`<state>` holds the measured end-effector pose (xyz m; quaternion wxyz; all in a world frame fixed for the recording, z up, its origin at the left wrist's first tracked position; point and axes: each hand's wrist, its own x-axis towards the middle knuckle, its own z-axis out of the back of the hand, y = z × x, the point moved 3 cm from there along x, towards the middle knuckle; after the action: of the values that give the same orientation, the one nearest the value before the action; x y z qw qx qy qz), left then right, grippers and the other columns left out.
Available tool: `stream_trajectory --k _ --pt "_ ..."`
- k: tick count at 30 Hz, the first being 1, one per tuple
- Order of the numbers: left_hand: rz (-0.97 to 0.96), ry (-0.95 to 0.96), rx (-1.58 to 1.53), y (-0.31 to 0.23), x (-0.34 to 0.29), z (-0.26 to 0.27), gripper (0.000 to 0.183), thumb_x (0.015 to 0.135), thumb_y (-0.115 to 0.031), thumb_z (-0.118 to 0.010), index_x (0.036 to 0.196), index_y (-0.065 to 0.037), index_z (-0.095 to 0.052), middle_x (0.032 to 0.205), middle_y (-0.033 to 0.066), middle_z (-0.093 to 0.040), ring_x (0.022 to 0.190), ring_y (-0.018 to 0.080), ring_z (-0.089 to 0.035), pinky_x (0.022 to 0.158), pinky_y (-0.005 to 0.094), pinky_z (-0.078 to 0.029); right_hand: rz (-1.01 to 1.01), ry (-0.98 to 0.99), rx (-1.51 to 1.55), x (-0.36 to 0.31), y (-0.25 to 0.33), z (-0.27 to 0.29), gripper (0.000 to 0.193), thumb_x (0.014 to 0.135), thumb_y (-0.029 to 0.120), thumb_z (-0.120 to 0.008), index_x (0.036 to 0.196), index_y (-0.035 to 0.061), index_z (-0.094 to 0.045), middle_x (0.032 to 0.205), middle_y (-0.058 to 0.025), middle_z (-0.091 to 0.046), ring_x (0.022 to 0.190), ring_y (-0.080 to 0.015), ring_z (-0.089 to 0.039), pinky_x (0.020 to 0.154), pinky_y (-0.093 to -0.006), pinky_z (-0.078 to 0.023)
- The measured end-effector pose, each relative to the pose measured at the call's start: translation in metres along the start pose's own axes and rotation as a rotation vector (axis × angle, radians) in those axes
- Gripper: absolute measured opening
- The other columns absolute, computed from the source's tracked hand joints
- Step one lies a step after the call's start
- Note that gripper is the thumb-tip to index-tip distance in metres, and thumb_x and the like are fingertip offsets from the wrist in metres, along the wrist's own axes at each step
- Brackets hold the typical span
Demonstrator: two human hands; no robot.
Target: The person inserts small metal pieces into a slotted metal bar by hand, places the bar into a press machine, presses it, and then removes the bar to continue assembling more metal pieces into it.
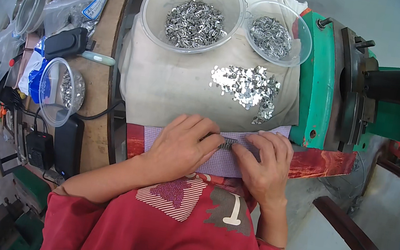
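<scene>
My left hand (182,146) and my right hand (264,169) are close together over a purple checked cloth (222,167). Between their thumbs and fingertips is a short, dark, ridged row of small metal pieces (227,144). Each hand is closed at one end of that row, with fingers curled; the exact grip is partly hidden. Just beyond the hands, a loose pile of small, shiny, flat metal pieces (249,87) lies on a beige cloth (167,86). Behind it stand a large clear plastic tub (150,17) and a smaller clear bowl (304,46), both holding small silvery metal parts.
A green machine (319,86) with dark metal fittings borders the cloth on the right. To the left, a wooden bench (105,52) carries a clear jar (80,89) on its side, a black handheld device (65,43), a plastic bag of parts (74,12) and cables.
</scene>
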<state>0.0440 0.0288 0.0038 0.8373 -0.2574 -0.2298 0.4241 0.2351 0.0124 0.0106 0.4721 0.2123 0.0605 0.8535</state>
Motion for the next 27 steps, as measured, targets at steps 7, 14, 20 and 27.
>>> stream_trajectory --k 7,14,20,27 --pt "-0.058 0.049 0.046 -0.001 -0.005 -0.001 0.029 0.078 -0.010 -0.074 0.107 -0.014 -0.073 0.106 0.0060 -0.063 0.098 0.0253 -0.061 0.080 0.0385 -0.047 0.016 0.030 -0.021 0.002 -0.002 0.001 0.018 0.077 0.015 -0.068 0.094 0.0150 -0.073 0.109 -0.0037 -0.065 0.111 -0.0248 -0.059 0.101 -0.0465 -0.043" --pt "-0.035 0.035 -0.009 0.002 -0.007 0.003 0.031 0.079 -0.011 -0.075 0.110 -0.014 -0.072 0.108 0.0072 -0.063 0.098 0.0262 -0.061 0.082 0.0387 -0.048 -0.042 -0.011 0.030 -0.005 -0.009 0.006 0.023 0.072 0.011 -0.075 0.095 0.0170 -0.075 0.108 -0.0019 -0.065 0.110 -0.0245 -0.059 0.100 -0.0478 -0.043" --pt "0.064 -0.030 -0.069 0.013 -0.013 0.013 0.028 0.074 -0.008 -0.078 0.101 -0.005 -0.068 0.104 0.0092 -0.063 0.093 0.0296 -0.062 0.079 0.0401 -0.049 -0.006 -0.009 0.060 -0.003 -0.004 0.001 0.024 0.071 0.013 -0.075 0.095 0.0171 -0.075 0.107 -0.0024 -0.065 0.108 -0.0244 -0.059 0.099 -0.0466 -0.044" --pt "0.068 -0.051 -0.066 0.015 -0.015 0.012 0.027 0.072 -0.007 -0.080 0.095 -0.005 -0.066 0.104 0.0092 -0.063 0.093 0.0297 -0.061 0.080 0.0409 -0.048 0.010 0.018 0.061 0.005 0.003 -0.002 0.022 0.073 0.014 -0.074 0.095 0.0160 -0.075 0.105 -0.0032 -0.065 0.108 -0.0246 -0.060 0.098 -0.0462 -0.044"
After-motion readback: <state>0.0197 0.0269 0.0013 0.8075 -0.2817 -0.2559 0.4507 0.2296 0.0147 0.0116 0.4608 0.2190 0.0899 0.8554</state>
